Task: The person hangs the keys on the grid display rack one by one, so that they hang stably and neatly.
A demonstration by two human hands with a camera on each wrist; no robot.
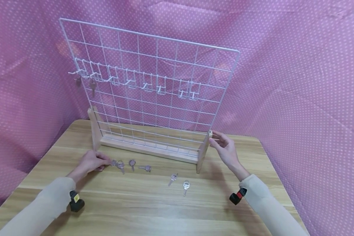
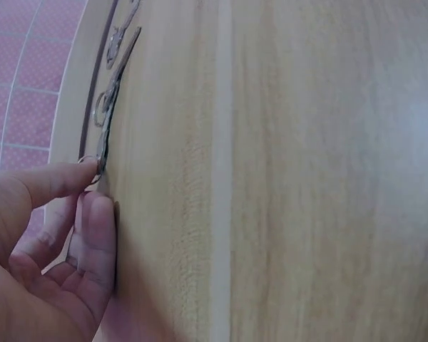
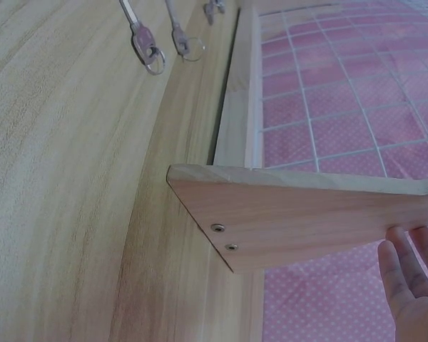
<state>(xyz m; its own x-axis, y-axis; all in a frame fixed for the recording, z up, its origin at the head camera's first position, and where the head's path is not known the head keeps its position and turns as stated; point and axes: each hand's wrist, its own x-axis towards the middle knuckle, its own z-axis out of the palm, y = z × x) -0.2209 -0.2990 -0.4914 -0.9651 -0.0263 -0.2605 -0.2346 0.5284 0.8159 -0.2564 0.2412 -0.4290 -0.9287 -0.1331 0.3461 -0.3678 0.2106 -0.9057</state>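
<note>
My left hand (image 1: 92,161) pinches a key (image 1: 113,163) by its ring end at the left of a row of keys on the table; the left wrist view shows thumb and finger on the ring (image 2: 90,168). Beside it lie a ringed key (image 1: 120,166), another key (image 1: 132,164) and several more to the right. My right hand (image 1: 226,151) touches the top of the rack's right wooden support (image 1: 204,151); in the right wrist view its fingertips rest against the wood (image 3: 314,214). Two keys (image 1: 92,86) hang from the leftmost hooks of the white grid (image 1: 156,108).
More white hooks (image 1: 147,86) line the grid to the right, with no keys on them. The rack's wooden base (image 1: 150,150) stands along the back of the table (image 1: 129,209). Pink dotted cloth (image 1: 306,82) hangs behind and at both sides.
</note>
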